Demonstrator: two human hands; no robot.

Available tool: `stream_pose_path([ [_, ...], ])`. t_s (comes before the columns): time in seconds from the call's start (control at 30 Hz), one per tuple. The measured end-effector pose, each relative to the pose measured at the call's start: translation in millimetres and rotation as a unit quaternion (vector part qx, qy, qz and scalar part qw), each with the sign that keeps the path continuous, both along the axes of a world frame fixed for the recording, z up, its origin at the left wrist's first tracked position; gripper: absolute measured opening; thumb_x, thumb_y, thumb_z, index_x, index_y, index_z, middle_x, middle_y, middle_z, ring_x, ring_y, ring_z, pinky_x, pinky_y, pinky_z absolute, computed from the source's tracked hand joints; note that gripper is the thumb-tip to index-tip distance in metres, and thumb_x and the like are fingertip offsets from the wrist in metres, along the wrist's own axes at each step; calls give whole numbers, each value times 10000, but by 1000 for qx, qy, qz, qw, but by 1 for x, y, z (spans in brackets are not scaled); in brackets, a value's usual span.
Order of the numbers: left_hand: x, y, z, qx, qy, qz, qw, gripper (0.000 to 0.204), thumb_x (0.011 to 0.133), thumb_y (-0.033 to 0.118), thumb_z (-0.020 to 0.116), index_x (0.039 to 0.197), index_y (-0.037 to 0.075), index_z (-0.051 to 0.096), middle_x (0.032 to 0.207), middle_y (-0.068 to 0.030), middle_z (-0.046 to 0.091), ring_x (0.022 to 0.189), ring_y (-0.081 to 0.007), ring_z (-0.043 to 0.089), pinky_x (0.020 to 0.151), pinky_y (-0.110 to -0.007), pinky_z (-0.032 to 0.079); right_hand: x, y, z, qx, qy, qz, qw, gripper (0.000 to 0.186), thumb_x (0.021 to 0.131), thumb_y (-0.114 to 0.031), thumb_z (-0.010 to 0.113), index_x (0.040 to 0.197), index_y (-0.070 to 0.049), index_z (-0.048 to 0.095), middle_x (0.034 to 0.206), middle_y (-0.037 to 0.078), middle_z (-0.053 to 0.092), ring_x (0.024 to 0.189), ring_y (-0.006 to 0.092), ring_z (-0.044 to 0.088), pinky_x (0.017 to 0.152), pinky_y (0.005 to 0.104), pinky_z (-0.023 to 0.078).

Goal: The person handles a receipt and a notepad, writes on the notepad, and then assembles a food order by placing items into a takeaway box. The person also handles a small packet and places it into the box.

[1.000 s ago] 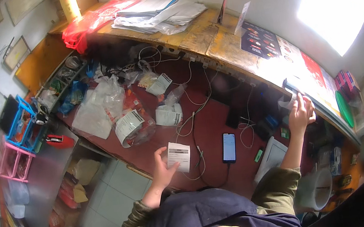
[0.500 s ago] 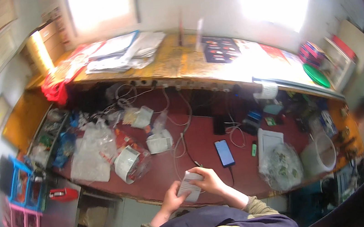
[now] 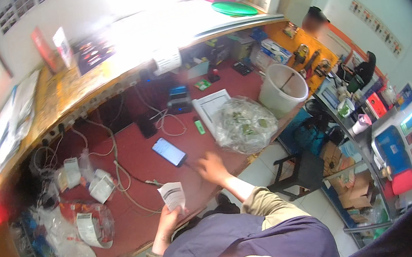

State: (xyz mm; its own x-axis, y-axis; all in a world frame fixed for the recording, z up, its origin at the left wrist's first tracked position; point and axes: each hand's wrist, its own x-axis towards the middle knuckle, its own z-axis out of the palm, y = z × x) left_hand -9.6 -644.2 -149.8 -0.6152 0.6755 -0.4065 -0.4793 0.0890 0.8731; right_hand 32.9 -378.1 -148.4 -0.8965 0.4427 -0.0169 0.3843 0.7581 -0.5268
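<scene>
Fingers of the left hand (image 3: 167,221) grip a slip (image 3: 173,195), lifted, not laid down, by the worktop's (image 3: 137,158) front edge; the right hand (image 3: 214,169), blurred, seems loosely spread.

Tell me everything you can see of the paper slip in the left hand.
The paper slip is a small, thin white sheet, roughly rectangular, apparently ordinary paper. Dark print shows on the face toward the camera, including a darker band near the top. The left hand holds it by its lower end, the only contact visible. It extends up from the hand, slightly tilted, and appears in front of the near part of the dark red tabletop. Its back and the part under the fingers are hidden.
</scene>
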Motion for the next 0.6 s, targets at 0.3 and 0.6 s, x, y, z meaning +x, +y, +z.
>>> stream_pose_path([
  [0.3,0,129,-9,-6,-6,54,999,152,944,223,571,993,79,577,781,24,549,672,-94,509,601,-256,409,82,197,-95,215,-24,-129,968,472,777,-300,711,1243,-290,632,1568,196,204,1423,460,195,1060,695,204],
  [0.6,-48,342,-79,-244,367,58,896,512,772,303,806,1047,-40,542,932,-134,575,832,-292,593,730,-402,480,54,277,-106,207,15,-85,974,367,802,-270,662,1170,-265,658,1520,164,321,1305,443,376,895,645,393],
])
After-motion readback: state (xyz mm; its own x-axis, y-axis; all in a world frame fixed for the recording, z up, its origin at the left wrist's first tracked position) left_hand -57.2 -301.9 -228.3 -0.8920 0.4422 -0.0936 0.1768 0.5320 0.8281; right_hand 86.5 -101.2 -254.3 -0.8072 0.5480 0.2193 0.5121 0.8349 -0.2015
